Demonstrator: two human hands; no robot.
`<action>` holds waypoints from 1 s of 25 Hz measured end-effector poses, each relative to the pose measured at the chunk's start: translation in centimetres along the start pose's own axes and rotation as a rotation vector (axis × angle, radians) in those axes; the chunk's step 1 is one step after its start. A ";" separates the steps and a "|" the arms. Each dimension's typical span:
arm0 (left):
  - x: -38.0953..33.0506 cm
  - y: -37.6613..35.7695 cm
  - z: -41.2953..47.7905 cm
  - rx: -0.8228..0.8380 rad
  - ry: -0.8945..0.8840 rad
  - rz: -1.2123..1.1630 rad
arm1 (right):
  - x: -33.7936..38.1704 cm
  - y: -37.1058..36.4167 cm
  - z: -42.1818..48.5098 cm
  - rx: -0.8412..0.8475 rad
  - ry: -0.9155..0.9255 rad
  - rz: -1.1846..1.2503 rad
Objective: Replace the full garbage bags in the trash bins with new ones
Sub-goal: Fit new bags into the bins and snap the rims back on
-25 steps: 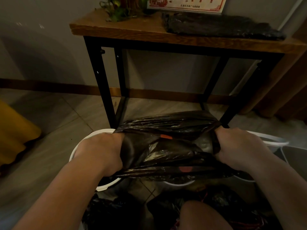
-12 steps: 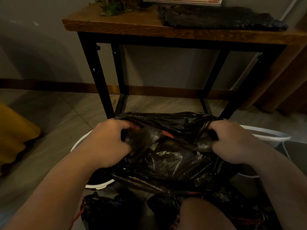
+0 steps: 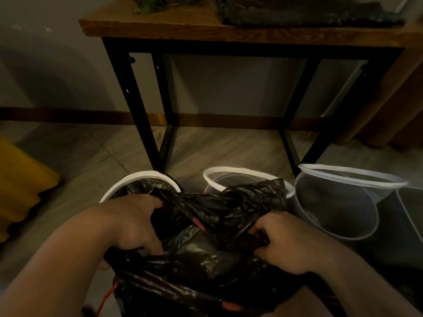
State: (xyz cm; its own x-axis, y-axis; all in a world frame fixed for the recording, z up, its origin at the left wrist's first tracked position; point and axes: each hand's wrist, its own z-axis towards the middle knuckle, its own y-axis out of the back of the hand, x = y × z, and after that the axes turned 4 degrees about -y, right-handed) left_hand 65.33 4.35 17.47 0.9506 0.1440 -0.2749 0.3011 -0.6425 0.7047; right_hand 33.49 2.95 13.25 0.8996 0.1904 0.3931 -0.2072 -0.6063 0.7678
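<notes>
so, both hands are curled tight into a crumpled black garbage bag [image 3: 206, 252]: left hand [image 3: 135, 223] clutches its left edge, right hand [image 3: 283, 243] pinches a fold on the right. the bag sits low betw. the forearms, just in front of 3 white-rimmed bins on the floor, its top overlapping the middle bin [image 3: 229, 171]. left bin [image 3: 142, 177] has a black liner; right bin [image 3: 332, 202] is see-thru. folded black bags [image 3: 297, 12] lie on the wooden table [image 3: 183, 30] behind.

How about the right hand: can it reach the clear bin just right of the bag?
Probably yes: the right hand grips the black bag, but the clear bin stands close, nothing between them.
</notes>
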 end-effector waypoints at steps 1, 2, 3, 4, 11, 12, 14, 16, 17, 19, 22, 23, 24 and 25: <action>0.2 -0.4 0.3 0.013 0.014 0.015 | -0.2 -0.9 0.4 0.015 0.002 -0.007; 0.4 -0.8 0.6 0.027 0.018 0.016 | -0.4 -1.5 0.7 0.019 -0.002 -0.012; 0.5 -1.1 0.8 0.045 0.016 0.019 | -0.7 -2.0 1.0 0.029 -0.009 -0.002; 0.8 -1.3 0.8 0.062 0.014 0.024 | -1.0 -2.2 1.2 0.049 -0.007 0.016; 1.4 -1.9 0.8 -0.105 -0.160 -0.022 | -3.8 -2.0 3.6 0.031 -0.055 0.024; 1.0 -1.8 1.4 -0.134 -0.211 -0.073 | -4.7 -1.5 4.2 -0.010 -0.092 0.020; 0.0 -1.6 3.3 -0.121 -0.263 -0.161 | -6.7 -0.5 5.2 -0.063 -0.151 0.023; -1.4 -1.3 5.9 -0.060 -0.277 -0.182 | -8.3 0.1 5.9 -0.058 -0.185 0.036; -2.2 -1.2 7.4 -0.035 -0.280 -0.165 | -8.9 0.3 6.2 -0.052 -0.201 0.046; -3.6 -1.4 10.2 0.006 -0.306 -0.133 | -9.8 0.6 6.9 -0.057 -0.244 0.076; -4.9 -3.3 13.9 -0.025 -0.415 -0.175 | -10.4 0.7 8.0 -0.084 -0.273 0.206; -5.0 -4.2 15.2 -0.064 -0.448 -0.182 | -10.5 0.6 8.7 -0.083 -0.268 0.258; -5.1 -4.9 16.6 -0.111 -0.462 -0.187 | -10.4 0.4 9.6 -0.083 -0.266 0.282; -5.0 -5.5 17.8 -0.153 -0.457 -0.187 | -10.2 0.1 10.5 -0.088 -0.277 0.285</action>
State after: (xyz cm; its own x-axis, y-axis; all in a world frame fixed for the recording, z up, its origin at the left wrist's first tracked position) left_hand 57.58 -6.22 3.37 0.7597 -0.1194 -0.6392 0.5032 -0.5147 0.6942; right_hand 28.34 -7.13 3.99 0.8682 -0.1982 0.4548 -0.4847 -0.5345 0.6924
